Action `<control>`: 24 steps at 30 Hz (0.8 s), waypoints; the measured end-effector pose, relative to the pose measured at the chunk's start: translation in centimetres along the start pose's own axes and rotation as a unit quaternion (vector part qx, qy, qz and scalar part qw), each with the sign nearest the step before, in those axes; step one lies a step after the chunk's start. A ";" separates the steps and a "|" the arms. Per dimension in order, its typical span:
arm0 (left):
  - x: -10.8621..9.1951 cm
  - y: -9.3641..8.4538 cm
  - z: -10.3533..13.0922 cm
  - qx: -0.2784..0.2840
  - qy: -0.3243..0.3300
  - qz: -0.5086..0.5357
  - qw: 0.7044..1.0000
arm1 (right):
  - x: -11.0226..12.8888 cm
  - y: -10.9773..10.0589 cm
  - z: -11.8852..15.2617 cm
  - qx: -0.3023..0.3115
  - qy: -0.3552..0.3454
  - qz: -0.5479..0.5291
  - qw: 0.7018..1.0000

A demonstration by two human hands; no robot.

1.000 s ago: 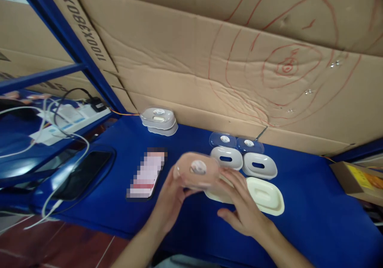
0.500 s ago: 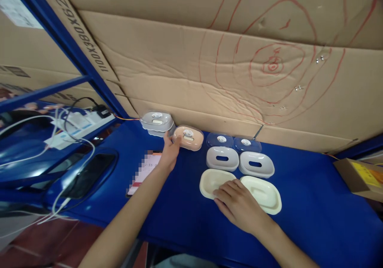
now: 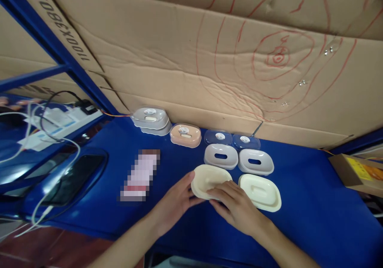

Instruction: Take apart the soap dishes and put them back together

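A cream oval tray [image 3: 201, 177] is between my two hands, at the front of the group of dishes. My right hand [image 3: 235, 204] grips its right front edge, fingers over the rim. At its left end is my left hand [image 3: 176, 202], thumb against the rim and fingers spread below. A second cream tray [image 3: 271, 192] lies to the right. Behind them sit two white slotted dishes, one on the left [image 3: 209, 161] and one on the right [image 3: 267, 164]. Two clear lids [image 3: 212, 137] [image 3: 253, 143] lie flat behind those.
A peach lidded dish [image 3: 193, 140] and stacked grey lidded dishes [image 3: 160, 120] stand along the cardboard wall [image 3: 149, 60]. A blurred phone [image 3: 143, 172] lies at left, near cables and a power strip [image 3: 60, 130]. A cardboard box [image 3: 350, 174] is at right.
My left hand has moved from the peach dish to the left end of the left cream tray. That tray has shifted slightly, with my right hand still on it. The view has moved a little.
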State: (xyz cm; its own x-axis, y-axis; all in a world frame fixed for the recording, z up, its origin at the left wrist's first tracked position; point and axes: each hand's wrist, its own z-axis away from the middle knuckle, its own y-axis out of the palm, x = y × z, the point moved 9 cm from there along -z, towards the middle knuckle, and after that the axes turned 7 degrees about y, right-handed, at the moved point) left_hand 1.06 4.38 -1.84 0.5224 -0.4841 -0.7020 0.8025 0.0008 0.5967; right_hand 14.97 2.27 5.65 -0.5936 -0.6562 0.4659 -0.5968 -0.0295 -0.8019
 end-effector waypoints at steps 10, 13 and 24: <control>0.7 -1.0 0.9 -0.032 -0.124 0.048 0.991 | -6.6 -2.1 -1.3 -0.062 0.087 0.156 0.982; 0.7 -2.6 1.4 -0.066 -0.122 0.059 0.989 | -6.3 -2.1 -1.1 -0.076 0.082 0.145 0.983; -2.0 2.8 -3.3 0.030 -0.073 0.064 0.995 | 0.0 -2.1 -0.6 -0.052 -0.028 0.057 0.997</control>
State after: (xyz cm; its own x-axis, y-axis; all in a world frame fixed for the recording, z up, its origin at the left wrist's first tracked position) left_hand 3.21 8.25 -0.08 0.5678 -0.6052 -0.5579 0.7115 0.0200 0.7024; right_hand 15.90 2.78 7.56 -0.6312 -0.6926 0.3493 -0.5818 0.1249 -0.8037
